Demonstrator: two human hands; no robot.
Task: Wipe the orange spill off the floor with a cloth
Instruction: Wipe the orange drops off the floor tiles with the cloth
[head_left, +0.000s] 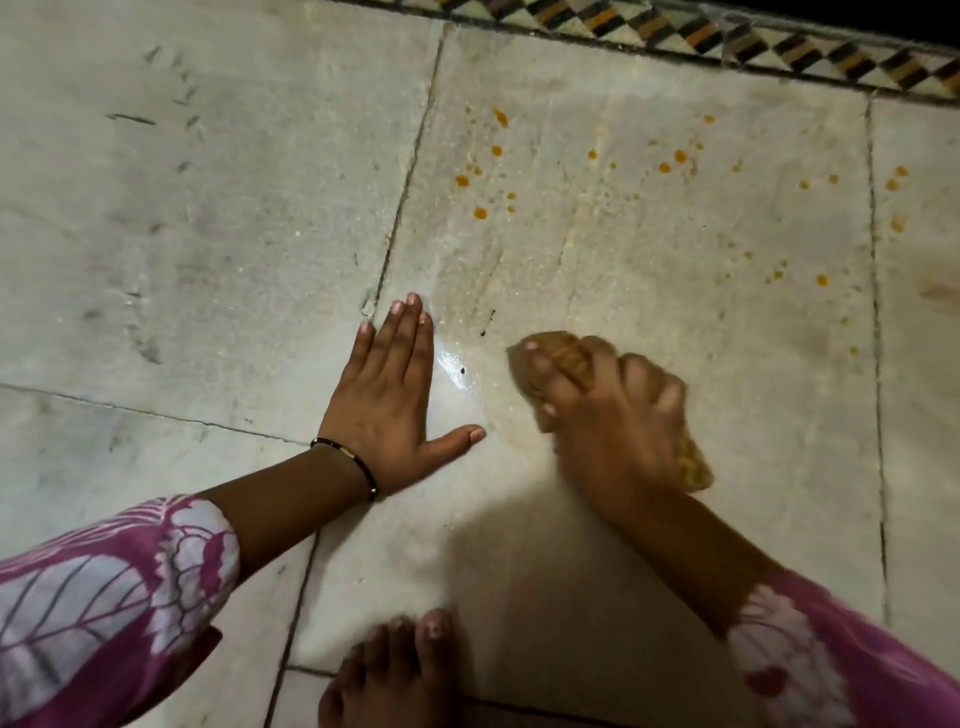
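spill (480, 212): orange drops lay scattered over the pale stone floor (208, 234) — from mid-tile out toward the right, beyond both hands.
cloth (558, 353): a brownish-orange wad, blurred, pressed on the wet, shiny patch of floor.
right hand (602, 415): fingers curled over the cloth, gripping it.
left hand (389, 400): lay flat on the floor — fingers straight, just beside the wet patch.

This looks like a room in a home: a worn pale marble floor (208, 234) of large slabs with dark joints, edged at the far side by a patterned tile border (727, 36) (black, orange and white diamonds), and a bare foot (395, 670) on the stone.
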